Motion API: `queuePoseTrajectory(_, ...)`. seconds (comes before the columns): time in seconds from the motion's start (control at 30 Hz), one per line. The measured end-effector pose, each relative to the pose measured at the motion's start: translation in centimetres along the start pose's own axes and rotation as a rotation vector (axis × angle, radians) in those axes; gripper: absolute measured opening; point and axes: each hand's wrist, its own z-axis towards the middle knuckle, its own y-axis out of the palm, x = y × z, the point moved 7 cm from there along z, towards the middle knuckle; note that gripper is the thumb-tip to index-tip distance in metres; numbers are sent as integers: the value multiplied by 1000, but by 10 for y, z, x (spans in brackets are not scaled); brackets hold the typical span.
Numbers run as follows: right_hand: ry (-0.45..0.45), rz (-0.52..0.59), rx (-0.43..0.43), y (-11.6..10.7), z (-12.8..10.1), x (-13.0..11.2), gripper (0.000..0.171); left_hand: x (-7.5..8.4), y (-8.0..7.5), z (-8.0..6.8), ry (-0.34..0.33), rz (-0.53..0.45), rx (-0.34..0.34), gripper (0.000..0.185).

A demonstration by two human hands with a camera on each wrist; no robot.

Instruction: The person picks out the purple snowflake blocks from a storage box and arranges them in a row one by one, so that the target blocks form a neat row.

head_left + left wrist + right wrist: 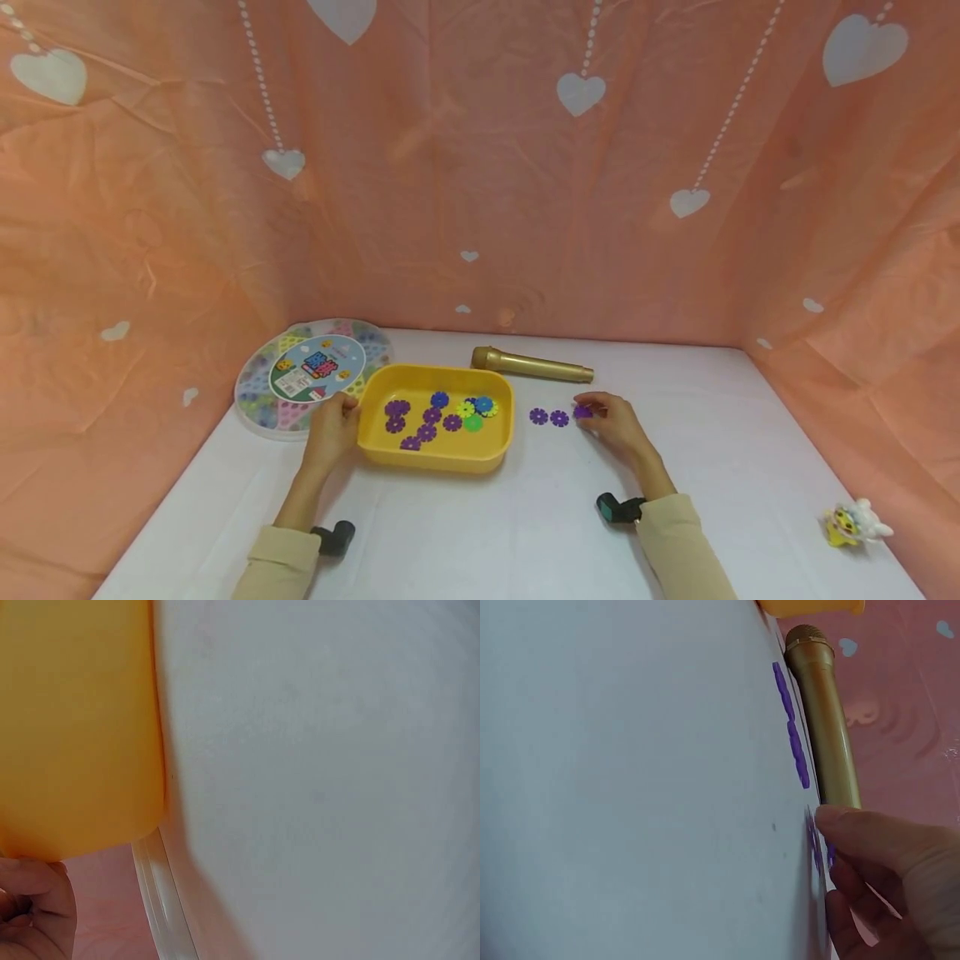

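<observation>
A yellow tray (375, 442) sits on the white table and holds several purple, blue, green and yellow flower-shaped discs (431, 415). My left hand (333, 425) grips the tray's left rim; the tray wall (75, 727) fills the left wrist view, with my fingers (34, 900) just below it. Right of the tray, two purple discs (548, 417) lie in a row. My right hand (611, 421) pinches a third purple disc (582, 412) at the table surface beside them. In the right wrist view my fingertips (847, 825) meet that disc (814, 844), with the other discs (791, 727) beyond.
A gold toy microphone (532, 365) lies behind the discs. A round clear lid with a printed label (311, 375) rests left of the tray. A small yellow and white toy (855, 523) sits at the right front. Pink heart-print cloth walls enclose the table.
</observation>
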Motion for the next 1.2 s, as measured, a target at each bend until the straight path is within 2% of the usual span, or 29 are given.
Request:
queuePoseTrajectory(0.23, -8, -33, -21, 4, -2, 0, 37, 1, -1, 0, -4, -4, -10, 13)
queuePoseTrajectory(0.5, -24, -23, -24, 7, -3, -1, 36, 1, 0, 0, 1, 0, -12, 13)
queuePoseTrajectory(0.73, 39, 25, 18, 3, 1, -6, 36, 1, 0, 0, -1, -2, -9, 13)
queuePoseTrajectory(0.83, -8, 88, 51, 1, 8, -26, 37, 0, 0, 0, -2, 0, -4, 13)
queuePoseTrajectory(0.97, -120, 202, 68, 4, 15, -76, 39, 1, 0, -1, -1, 3, 1, 13)
queuePoseTrajectory(1.1, -116, 311, 33, 17, 20, -122, 39, 1, 0, -1, -1, 3, 4, 13)
queuePoseTrajectory(1.2, -91, 366, -6, 35, 26, -140, 40, 1, 0, -2, -2, -3, 1, 13)
